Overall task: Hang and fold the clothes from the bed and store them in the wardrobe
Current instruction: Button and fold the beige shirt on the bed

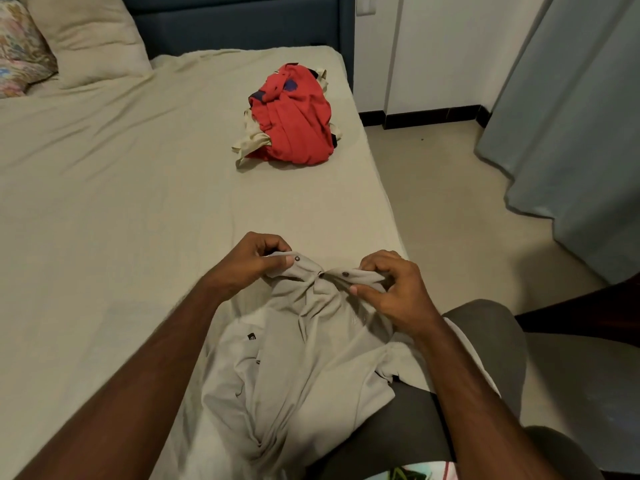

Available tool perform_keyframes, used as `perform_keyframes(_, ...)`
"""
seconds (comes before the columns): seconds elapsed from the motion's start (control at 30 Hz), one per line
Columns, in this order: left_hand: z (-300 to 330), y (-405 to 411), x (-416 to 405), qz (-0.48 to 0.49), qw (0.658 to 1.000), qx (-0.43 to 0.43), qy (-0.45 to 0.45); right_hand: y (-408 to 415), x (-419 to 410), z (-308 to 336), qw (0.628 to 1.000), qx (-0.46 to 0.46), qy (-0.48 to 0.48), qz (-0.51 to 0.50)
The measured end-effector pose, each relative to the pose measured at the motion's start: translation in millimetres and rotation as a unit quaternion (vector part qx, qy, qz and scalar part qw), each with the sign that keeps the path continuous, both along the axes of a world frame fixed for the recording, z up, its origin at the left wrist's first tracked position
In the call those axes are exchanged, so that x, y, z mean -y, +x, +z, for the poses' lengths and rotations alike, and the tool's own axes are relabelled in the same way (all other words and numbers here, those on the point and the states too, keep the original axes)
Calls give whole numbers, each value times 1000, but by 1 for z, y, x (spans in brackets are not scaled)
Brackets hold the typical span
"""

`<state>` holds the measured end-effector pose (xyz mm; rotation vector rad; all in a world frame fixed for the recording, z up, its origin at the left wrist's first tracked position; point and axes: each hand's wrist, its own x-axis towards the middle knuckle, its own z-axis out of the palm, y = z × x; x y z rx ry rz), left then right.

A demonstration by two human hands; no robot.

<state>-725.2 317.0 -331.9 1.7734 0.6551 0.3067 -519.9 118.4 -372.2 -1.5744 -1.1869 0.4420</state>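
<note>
You hold a beige shirt (304, 368) by its button placket at the near edge of the bed (121, 202), its body trailing down over the mattress edge and your lap. Your left hand (249, 261) pinches one side of the placket, thumb pressed flat beside a dark button, fingers curled behind the cloth; your right hand (391, 285) pinches the other side, thumb below and fingertips hooked over the strip, beside a second button. The two sides meet in a tight pucker between your hands, which suggests you are working the front fastening so the shirt lies true for folding or hanging, though whether you are doing it up or undoing it cannot be told from here. Further up the bed, well apart, a red garment (294, 116) sits bundled with pale clothes beneath it, evidently waiting their turn. Pillows (79, 36) rest at the headboard, and a grey curtain (571, 116) hangs at right. No wardrobe is in view, so storage looks some way off.
</note>
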Motion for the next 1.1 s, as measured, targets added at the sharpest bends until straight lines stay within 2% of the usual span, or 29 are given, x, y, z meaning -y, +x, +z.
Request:
perform_keyframes(0.07, 1, -2, 0, 4, 1000, 8, -5, 0, 4, 4, 993, -114, -17, 17)
perform_keyframes(0.1, 1, -2, 0, 4, 1000, 6, -5, 0, 4, 5, 990, -135, -31, 19)
perform_keyframes(0.17, 3, -1, 2, -1, 1000, 0, -2, 0, 4, 5, 991, -115, -66, 3)
perform_keyframes(0.3, 7, 4, 5, -13, 1000, -14, 12, -5, 1, 4, 993, 14, -114, -35)
perform_keyframes(0.37, 9, 5, 5, -10, 999, -23, 21, -6, 0, 4, 992, 29, -109, -52)
perform_keyframes(0.57, 15, 2, 7, -13, 1000, -11, 5, -5, 2, 13, 984, -176, -34, 9)
perform_keyframes(0.77, 21, 4, 13, 14, 1000, 17, -19, -6, 4, 22, 968, -251, 8, -17)
perform_keyframes(0.93, 24, 24, 36, 24, 1000, 0, 3, -13, 1, 27, 974, -228, 2, 4)
perform_keyframes(1.1, 22, 40, 60, 50, 997, -23, 45, -15, -2, 21, 989, -148, -1, 23)
